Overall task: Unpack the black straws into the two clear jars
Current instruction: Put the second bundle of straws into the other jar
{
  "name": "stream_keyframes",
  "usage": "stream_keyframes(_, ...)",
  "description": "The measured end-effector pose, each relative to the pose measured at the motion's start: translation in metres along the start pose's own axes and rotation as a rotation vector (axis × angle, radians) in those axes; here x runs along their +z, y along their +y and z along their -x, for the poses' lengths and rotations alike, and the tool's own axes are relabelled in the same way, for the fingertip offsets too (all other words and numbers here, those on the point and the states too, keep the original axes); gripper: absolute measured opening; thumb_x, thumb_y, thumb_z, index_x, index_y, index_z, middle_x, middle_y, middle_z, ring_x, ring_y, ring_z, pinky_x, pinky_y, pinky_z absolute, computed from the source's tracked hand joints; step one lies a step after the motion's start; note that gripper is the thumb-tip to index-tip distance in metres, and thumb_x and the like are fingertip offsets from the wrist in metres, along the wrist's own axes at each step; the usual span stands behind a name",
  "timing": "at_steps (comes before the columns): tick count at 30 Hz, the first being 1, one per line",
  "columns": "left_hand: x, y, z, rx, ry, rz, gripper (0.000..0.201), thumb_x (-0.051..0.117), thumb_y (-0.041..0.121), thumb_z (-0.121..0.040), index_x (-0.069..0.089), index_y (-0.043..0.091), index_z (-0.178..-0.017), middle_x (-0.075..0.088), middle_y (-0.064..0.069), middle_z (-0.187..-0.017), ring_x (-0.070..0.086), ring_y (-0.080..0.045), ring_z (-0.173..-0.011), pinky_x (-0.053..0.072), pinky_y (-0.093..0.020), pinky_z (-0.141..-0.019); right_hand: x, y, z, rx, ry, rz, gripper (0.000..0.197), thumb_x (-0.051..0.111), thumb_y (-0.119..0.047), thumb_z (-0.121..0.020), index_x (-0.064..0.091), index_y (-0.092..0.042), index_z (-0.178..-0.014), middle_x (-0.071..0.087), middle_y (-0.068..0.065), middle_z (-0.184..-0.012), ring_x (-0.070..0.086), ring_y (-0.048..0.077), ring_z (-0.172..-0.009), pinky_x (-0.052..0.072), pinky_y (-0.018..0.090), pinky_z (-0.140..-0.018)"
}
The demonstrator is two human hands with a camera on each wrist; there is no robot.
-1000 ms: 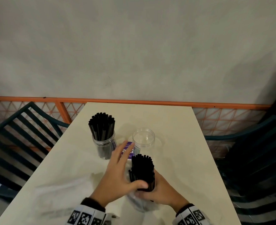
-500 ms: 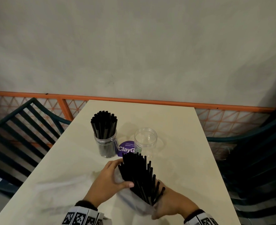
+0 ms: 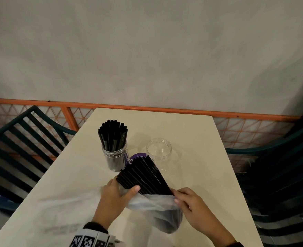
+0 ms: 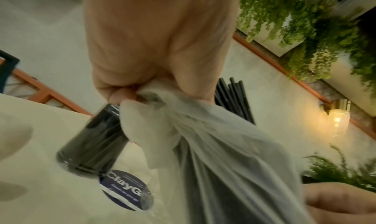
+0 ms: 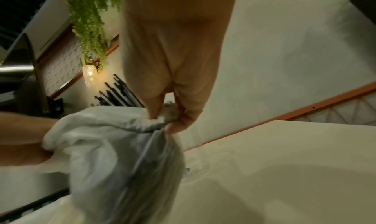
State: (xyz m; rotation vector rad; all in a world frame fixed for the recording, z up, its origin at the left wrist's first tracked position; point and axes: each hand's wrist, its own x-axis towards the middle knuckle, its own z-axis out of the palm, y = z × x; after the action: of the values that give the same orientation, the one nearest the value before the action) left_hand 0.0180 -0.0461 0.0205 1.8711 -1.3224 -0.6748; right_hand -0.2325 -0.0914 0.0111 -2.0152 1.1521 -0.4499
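Thin whitish plastic is bunched in both hands: the left hand (image 3: pixel 113 196) has its fingers and thumb curled tight on one edge of the plastic bag (image 3: pixel 162 213), and the right hand (image 3: pixel 193 205) pinches the opposite edge between thumb and fingers, so the bag's mouth is stretched between them. Out of that mouth a bundle of black straws (image 3: pixel 143 176) fans upward, tilted away from the person and leaning over toward the empty clear jar (image 3: pixel 159 155), which stands upright just beyond the bag with its mouth open. Just left of that empty jar, a round purple sticker (image 3: pixel 135 157) lies flat on the cream table (image 3: pixel 197 139), partly hidden by the bundle. Left of the sticker stands the filled jar (image 3: pixel 115 158), upright, packed with black straws that rise well above its rim. Dark slatted chairs (image 3: pixel 20 139) flank the table on both sides.
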Motion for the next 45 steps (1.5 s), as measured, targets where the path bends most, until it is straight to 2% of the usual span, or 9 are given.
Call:
stream_keyframes(5, 0.003, 0.035, 0.015, -0.019, -0.125, 0.33, 0.057, 0.076, 0.055, -0.056, 0.049, 0.04, -0.104, 0.059, 0.016, -0.11, 0.06, 0.003, -0.096, 0.05, -0.017, -0.08, 0.007, -0.006, -0.007, 0.201, 0.306, -0.049, 0.023, 0.06, -0.015, -0.085, 0.058, -0.019, -0.108, 0.058, 0.002, -0.098, 0.056, 0.015, -0.088, 0.041, 0.015, -0.071)
stream_keyframes(10, 0.013, 0.035, 0.018, -0.01, -0.034, 0.357, 0.065, 0.088, 0.027, -0.053, 0.048, 0.044, -0.102, 0.053, 0.01, -0.115, 0.061, -0.017, -0.099, 0.057, -0.029, -0.075, 0.009, -0.006, -0.014, 0.315, 0.511, -0.203, 0.024, 0.067, -0.008, -0.077, 0.045, -0.013, -0.071, 0.055, 0.009, -0.072, 0.048, 0.017, -0.06, 0.036, 0.018, -0.049)
stream_keyframes(13, 0.022, 0.041, 0.019, 0.02, 0.131, 0.279, 0.057, 0.086, 0.023, -0.055, 0.047, 0.044, -0.091, 0.058, 0.009, -0.104, 0.059, -0.017, -0.094, 0.054, -0.036, -0.076, 0.009, -0.012, -0.012, 0.3, 0.49, -0.333, 0.021, 0.07, -0.011, -0.076, 0.049, -0.011, -0.073, 0.056, 0.004, -0.067, 0.05, 0.015, -0.056, 0.043, 0.014, -0.05)
stream_keyframes(18, 0.024, 0.057, 0.021, 0.039, 0.237, 0.311, 0.046, 0.081, 0.014, -0.064, 0.042, 0.03, -0.081, 0.057, 0.003, -0.085, 0.055, -0.011, -0.077, 0.04, -0.02, -0.061, 0.009, -0.018, -0.007, 0.248, 0.218, -0.605, 0.037, 0.081, -0.025, -0.068, 0.06, -0.016, -0.097, 0.069, 0.003, -0.094, 0.065, 0.016, -0.09, 0.054, 0.024, -0.071)
stream_keyframes(22, 0.033, 0.062, 0.03, 0.086, 0.146, 0.295, 0.044, 0.08, 0.02, -0.065, 0.041, 0.028, -0.084, 0.055, -0.001, -0.084, 0.055, -0.014, -0.075, 0.042, -0.021, -0.061, 0.015, -0.012, -0.013, 0.303, 0.333, -0.628, 0.015, 0.069, -0.005, -0.076, 0.063, -0.012, -0.088, 0.065, 0.009, -0.082, 0.058, 0.021, -0.074, 0.049, 0.026, -0.066)
stream_keyframes(29, 0.037, 0.064, 0.041, 0.254, -0.077, 0.247, 0.034, 0.076, 0.029, -0.068, 0.052, 0.036, -0.091, 0.058, 0.008, -0.101, 0.063, -0.005, -0.086, 0.049, -0.01, -0.068, 0.004, 0.003, -0.025, 0.398, 0.476, -0.669, 0.023, 0.056, 0.012, -0.075, 0.059, -0.011, -0.072, 0.058, 0.008, -0.071, 0.048, 0.02, -0.067, 0.042, 0.026, -0.062)
stream_keyframes(34, 0.039, 0.065, 0.035, 0.274, 0.057, 0.191, 0.036, 0.079, 0.015, -0.065, 0.055, 0.038, -0.078, 0.058, 0.008, -0.084, 0.061, -0.005, -0.07, 0.045, -0.008, -0.056, 0.0, -0.005, -0.017, 0.243, 0.256, -0.849, 0.031, 0.071, 0.001, -0.071, 0.065, -0.004, -0.101, 0.069, 0.022, -0.099, 0.063, 0.026, -0.086, 0.051, 0.032, -0.08)
stream_keyframes(38, 0.04, 0.061, 0.029, 0.203, 0.086, 0.236, 0.037, 0.082, 0.012, -0.063, 0.054, 0.033, -0.076, 0.056, 0.007, -0.087, 0.062, -0.007, -0.074, 0.048, -0.01, -0.057, -0.004, -0.008, -0.01, 0.133, 0.044, -1.026, 0.056, 0.074, -0.021, -0.061, 0.063, -0.007, -0.115, 0.069, 0.015, -0.11, 0.065, 0.023, -0.102, 0.05, 0.032, -0.092)
stream_keyframes(45, 0.04, 0.063, 0.037, 0.219, -0.077, 0.317, 0.027, 0.08, 0.01, -0.066, 0.062, 0.022, -0.083, 0.059, 0.0, -0.091, 0.068, -0.007, -0.071, 0.053, -0.015, -0.064, -0.003, -0.005, -0.015, 0.149, 0.293, -0.867, 0.01, 0.07, -0.002, -0.076, 0.066, -0.002, -0.086, 0.069, 0.01, -0.076, 0.061, 0.017, -0.071, 0.052, 0.02, -0.063)
